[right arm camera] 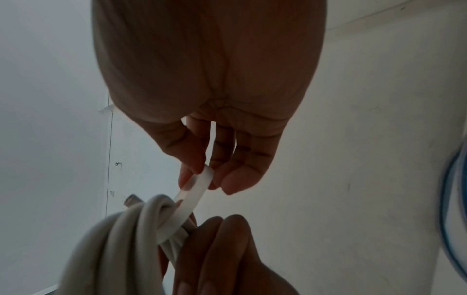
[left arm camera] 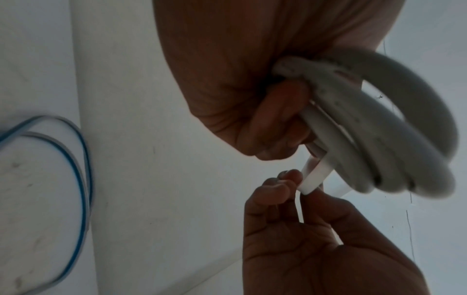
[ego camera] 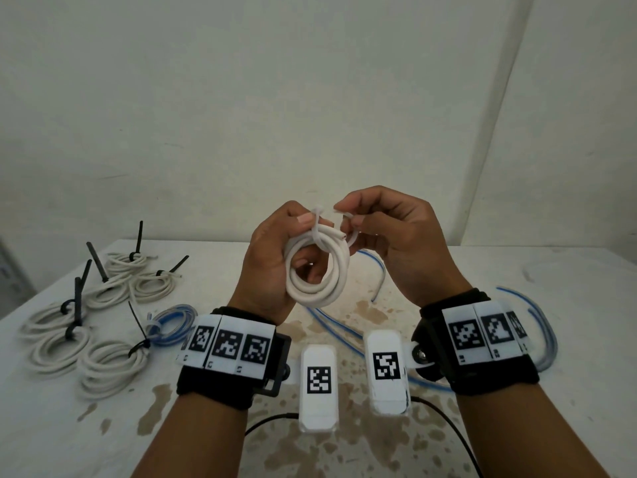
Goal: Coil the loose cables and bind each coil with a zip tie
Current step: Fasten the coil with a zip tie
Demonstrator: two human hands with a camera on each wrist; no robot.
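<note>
My left hand [ego camera: 275, 267] grips a coil of thick white cable [ego camera: 319, 276], held up above the table in the head view. A white zip tie [ego camera: 319, 232] is wrapped round the top of the coil, with its head sticking up by my left thumb. My right hand [ego camera: 386, 232] pinches the zip tie's free tail [right arm camera: 194, 189] between thumb and fingers, just right of the coil. In the left wrist view the coil [left arm camera: 379, 139] sits in my curled fingers and the tie's tail [left arm camera: 313, 177] runs down to my right hand [left arm camera: 303, 229].
Several white coils [ego camera: 103, 339] bound with black zip ties lie at the table's left, beside a bound blue-striped clear coil [ego camera: 172, 322]. Loose blue-striped clear cable [ego camera: 537, 326] trails across the stained white table [ego camera: 344, 443] under and right of my hands. A wall stands close behind.
</note>
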